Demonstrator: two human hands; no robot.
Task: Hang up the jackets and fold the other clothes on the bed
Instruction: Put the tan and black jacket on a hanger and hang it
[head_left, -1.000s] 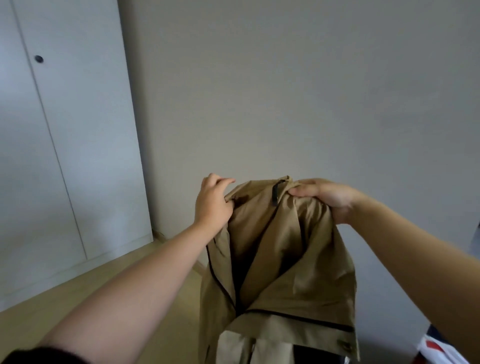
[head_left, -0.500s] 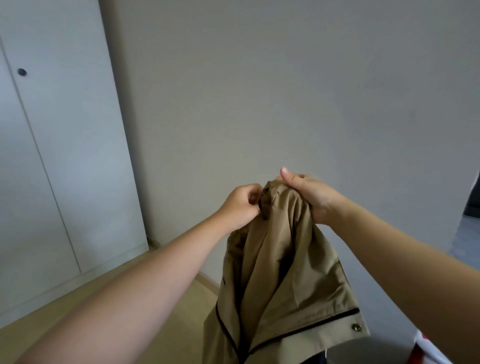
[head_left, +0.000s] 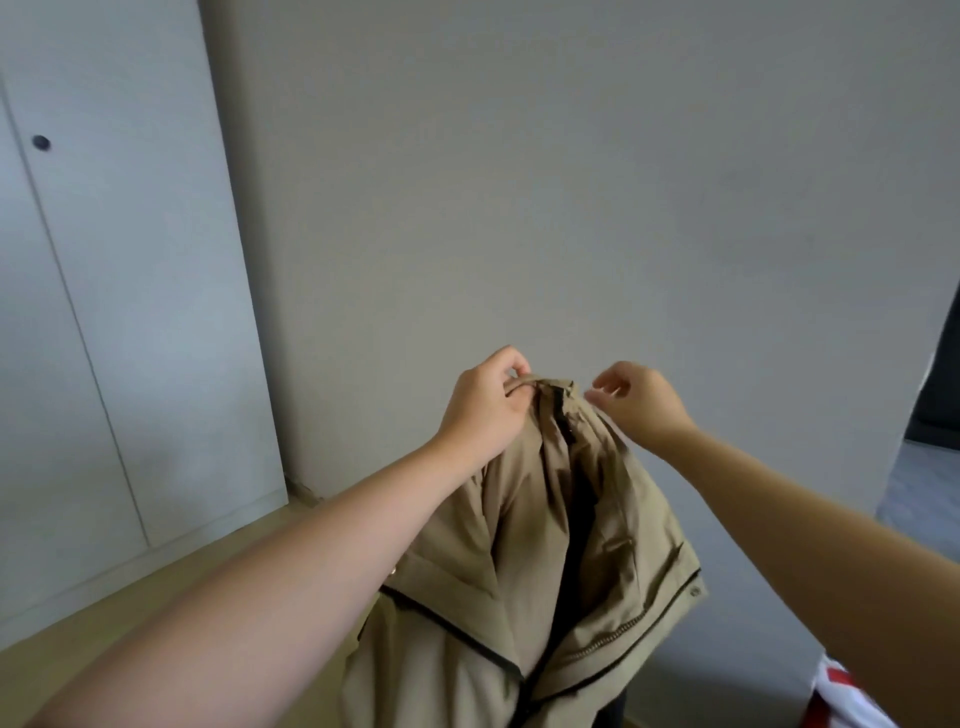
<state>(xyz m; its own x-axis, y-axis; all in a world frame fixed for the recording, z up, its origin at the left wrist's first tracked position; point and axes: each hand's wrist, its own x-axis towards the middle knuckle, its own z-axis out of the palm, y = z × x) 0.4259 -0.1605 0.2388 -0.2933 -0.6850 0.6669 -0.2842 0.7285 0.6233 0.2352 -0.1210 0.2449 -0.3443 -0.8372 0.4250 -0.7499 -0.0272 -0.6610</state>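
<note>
Tan jacket (head_left: 519, 561), collar in left hand (head_left: 483, 410)

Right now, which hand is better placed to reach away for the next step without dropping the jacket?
Right. The left hand grips the tan jacket at its collar, apparently bearing its weight; the right hand is beside the collar, fingers loosely curled round nothing, so likely free.

Your view is dim, evenly lit and soft (slightly blurred); left of the jacket (head_left: 545, 545), wardrobe door (head_left: 130, 312) lines bow.
</note>
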